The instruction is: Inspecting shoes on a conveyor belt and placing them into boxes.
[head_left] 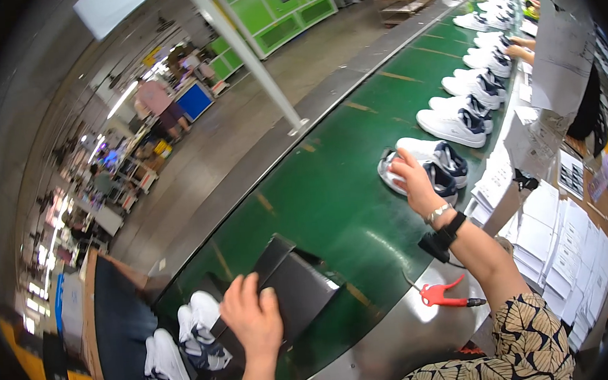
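My left hand (255,319) is at the near end of the green conveyor belt (304,197), fingers stretched and a little apart. It overlaps the near side of a black shoebox (294,287); whether it touches the box is unclear. My right hand (418,184) reaches over a white shoe (390,174) with dark lining, its fingers apart over the toe. I see no grip around it. A second white shoe (418,149) lies beside that one. Left of my left hand are two more white shoes (203,312) (169,365).
Pairs of white shoes (449,127) line the belt's right side into the distance. A red air blow gun (441,293) lies on the metal ledge at right, near stacked white papers (558,248). A white post (247,59) stands beyond the belt. Another person's hand (520,50) is farther along.
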The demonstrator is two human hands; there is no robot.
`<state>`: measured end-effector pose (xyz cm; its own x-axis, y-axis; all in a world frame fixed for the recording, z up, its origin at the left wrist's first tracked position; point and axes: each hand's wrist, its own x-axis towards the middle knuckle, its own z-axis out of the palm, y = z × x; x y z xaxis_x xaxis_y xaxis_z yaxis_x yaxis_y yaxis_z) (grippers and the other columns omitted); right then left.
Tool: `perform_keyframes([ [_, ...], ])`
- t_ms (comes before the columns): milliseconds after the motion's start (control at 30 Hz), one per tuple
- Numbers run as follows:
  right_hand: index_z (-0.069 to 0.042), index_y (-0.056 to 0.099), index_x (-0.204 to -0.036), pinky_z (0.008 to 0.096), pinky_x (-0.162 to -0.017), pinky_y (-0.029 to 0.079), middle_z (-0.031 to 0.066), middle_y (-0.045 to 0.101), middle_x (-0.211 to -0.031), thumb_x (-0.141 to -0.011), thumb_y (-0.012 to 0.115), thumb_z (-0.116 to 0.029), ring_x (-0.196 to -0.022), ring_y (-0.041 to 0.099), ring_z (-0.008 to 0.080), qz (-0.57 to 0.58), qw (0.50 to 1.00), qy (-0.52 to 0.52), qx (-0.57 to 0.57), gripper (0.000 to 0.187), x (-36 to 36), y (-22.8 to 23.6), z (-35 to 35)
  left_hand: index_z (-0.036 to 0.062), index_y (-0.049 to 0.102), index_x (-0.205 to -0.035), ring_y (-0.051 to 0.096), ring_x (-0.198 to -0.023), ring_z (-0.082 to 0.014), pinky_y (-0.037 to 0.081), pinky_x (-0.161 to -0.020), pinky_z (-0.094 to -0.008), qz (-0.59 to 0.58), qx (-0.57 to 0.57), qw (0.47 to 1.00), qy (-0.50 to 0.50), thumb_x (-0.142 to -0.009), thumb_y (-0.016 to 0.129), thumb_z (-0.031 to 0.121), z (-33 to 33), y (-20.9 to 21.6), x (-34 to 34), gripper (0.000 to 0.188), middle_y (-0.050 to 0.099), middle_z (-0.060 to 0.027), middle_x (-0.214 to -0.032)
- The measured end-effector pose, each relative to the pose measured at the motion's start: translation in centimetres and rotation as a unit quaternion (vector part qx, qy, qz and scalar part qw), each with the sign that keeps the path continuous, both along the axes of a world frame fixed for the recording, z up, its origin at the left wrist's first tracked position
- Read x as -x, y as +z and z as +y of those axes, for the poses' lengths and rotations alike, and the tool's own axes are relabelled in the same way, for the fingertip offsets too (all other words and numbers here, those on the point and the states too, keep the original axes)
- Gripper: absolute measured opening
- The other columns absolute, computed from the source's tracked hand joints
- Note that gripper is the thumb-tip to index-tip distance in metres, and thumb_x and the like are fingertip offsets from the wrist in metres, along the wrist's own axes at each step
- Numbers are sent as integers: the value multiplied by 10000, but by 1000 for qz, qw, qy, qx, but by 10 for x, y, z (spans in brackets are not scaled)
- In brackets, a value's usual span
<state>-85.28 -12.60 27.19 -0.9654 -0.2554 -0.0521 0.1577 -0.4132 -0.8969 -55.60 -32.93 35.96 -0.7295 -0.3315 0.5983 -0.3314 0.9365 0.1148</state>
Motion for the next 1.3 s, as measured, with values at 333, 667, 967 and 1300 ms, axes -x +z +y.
perform_keyframes([
  [333, -46, 161, -1404, 331, -923, 387, 151, 452, -1218, -858, 528, -112, -1077, 498, 209, 124, 905, 362, 184, 661, -207, 81, -20, 86, 646, -917, 403, -1180, -293, 119, -1017, -531, 61, -199, 969, -132, -725, 667, 335, 41, -8, -38, 315, 550, -70, -1133],
  [667, -6, 270, -1354, 268, -857, 440, 115, 490, -1168, -816, 595, -62, -998, 536, 159, 265, 926, 261, -66, 630, -226, 65, 0, 99, 595, -651, 436, -1137, -249, 84, -1018, -542, 104, -230, 950, -183, -704, 685, 235, 50, -21, -49, 172, 590, 20, -1002],
  [967, -4, 530, -1100, 186, -688, 433, -5, 544, -858, -785, 630, -67, -756, 503, 49, 137, 947, 283, -71, 336, -216, 68, -7, 109, 567, -593, 429, -1139, -250, 69, -1013, -539, 47, -154, 968, -191, -687, 695, 229, 45, -19, -51, 200, 587, 32, -991],
  [1300, 22, 614, -941, 197, -622, 465, 20, 631, -736, -726, 693, -69, -669, 560, 53, 261, 917, 209, -218, 246, -207, 55, -14, 95, 545, -520, 413, -1133, -271, 107, -974, -611, -19, -80, 977, -195, -620, 675, 239, 35, -16, -43, 219, 580, 29, -981],
])
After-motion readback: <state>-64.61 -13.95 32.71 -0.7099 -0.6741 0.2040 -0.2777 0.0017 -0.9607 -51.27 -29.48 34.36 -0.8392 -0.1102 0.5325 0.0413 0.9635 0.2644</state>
